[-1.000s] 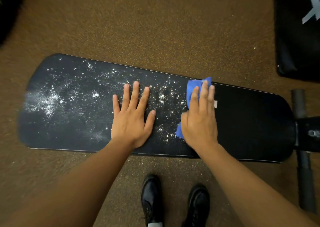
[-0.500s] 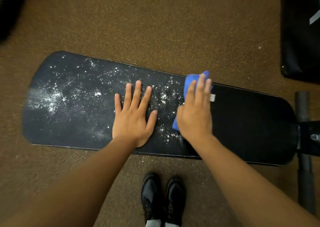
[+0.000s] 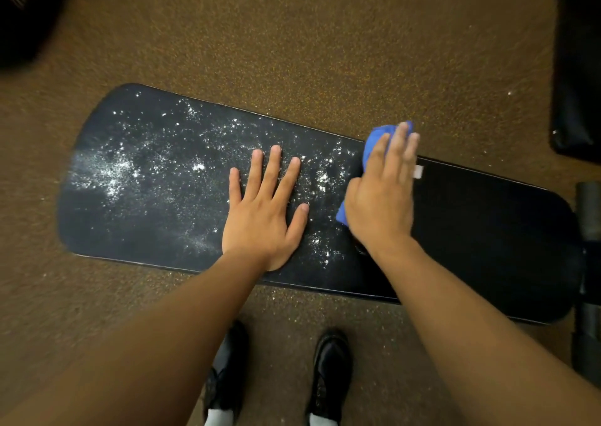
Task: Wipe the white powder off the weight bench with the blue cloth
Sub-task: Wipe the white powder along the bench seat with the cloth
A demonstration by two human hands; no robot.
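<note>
A long black weight bench pad (image 3: pixel 481 230) lies across the floor. White powder (image 3: pixel 107 171) speckles its left and middle parts; the right part looks dark and bare. My left hand (image 3: pixel 263 210) lies flat on the pad's middle, fingers spread and straight. My right hand (image 3: pixel 380 194) presses a blue cloth (image 3: pixel 374 142) flat against the pad near its far edge, fingers straight over it. The cloth shows beyond my fingertips and beside my thumb; the rest is hidden under my palm. A small white tag (image 3: pixel 419 171) sticks out at its right.
Brown speckled flooring (image 3: pixel 292 41) surrounds the bench, with some powder scattered near my black shoes (image 3: pixel 328 373). The bench's dark frame and roller pad (image 3: pixel 588 217) lie at the right end. A black padded object (image 3: pixel 577 67) sits at the upper right, another dark shape (image 3: pixel 22 15) at the upper left.
My right hand has slid the cloth away from me toward the pad's far edge. My left hand has stayed flat in place. My feet have shifted apart.
</note>
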